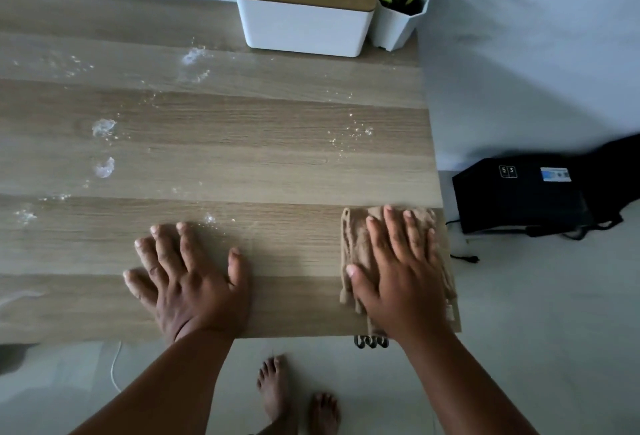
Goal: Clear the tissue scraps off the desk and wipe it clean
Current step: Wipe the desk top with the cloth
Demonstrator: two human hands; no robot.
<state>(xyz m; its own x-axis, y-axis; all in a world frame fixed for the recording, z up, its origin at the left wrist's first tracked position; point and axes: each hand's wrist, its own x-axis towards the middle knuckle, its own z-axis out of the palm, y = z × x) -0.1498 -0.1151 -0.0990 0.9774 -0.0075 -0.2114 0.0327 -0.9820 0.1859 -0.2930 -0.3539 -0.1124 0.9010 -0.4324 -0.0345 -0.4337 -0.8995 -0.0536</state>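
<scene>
My right hand (403, 272) lies flat, fingers (391, 227) straight and spread, pressing the folded beige ribbed cloth (356, 254) onto the light wood-grain bench (277, 157) at its near right corner. The cloth's long axis runs away from me, along the bench's right edge. My left hand (188, 282) rests open on bare wood, fingers relaxed, grasping nothing.

Everything I need to reach lies to the left and farther back: small white crumpled tissue scraps (104, 128) sit well apart from the cloth, with fine white specks, possibly torn tissue or droplets, scattered toward the white tissue box with a tan wooden lid (304, 19). The left hand is nearer the scraps; the cloth must sweep leftward and away from me.
</scene>
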